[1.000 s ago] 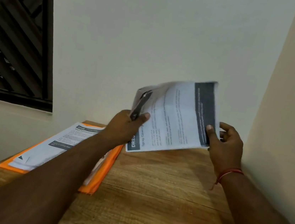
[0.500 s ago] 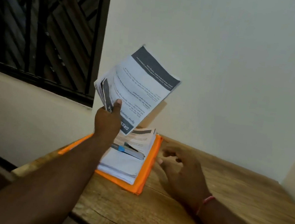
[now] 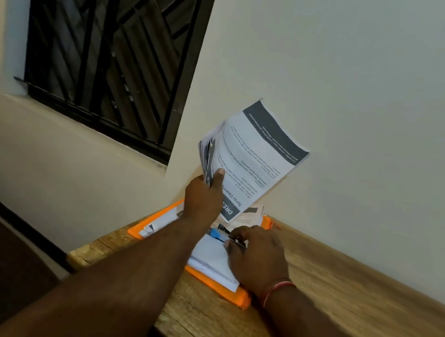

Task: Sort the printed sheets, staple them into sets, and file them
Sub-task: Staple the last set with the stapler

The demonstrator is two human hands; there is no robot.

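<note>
Our left hand (image 3: 202,196) pinches the sheaf of white printed sheets with dark grey header bands (image 3: 256,161) by 1 lower corner. The thumb lies on the front page and the other fingers are hidden behind. That grip holds the set up, slightly fanned and clear of the bench, and we judge it keeps the corner square for stapling.

Our right hand (image 3: 256,259) lies below and to the right of that pinch, over the stack of white paper (image 3: 210,256) on the flat orange plastic folder (image 3: 228,295), which rests on the brown wooden bench (image 3: 352,310). Its fingers (image 3: 244,231) are bent, tips at the small blue-and-silver stapler (image 3: 214,234). The stapler rests on that stack, just beyond the fingertips. We cannot tell whether they have closed round it. We judge it sits there to weigh the paper down, within easy reach.
</note>
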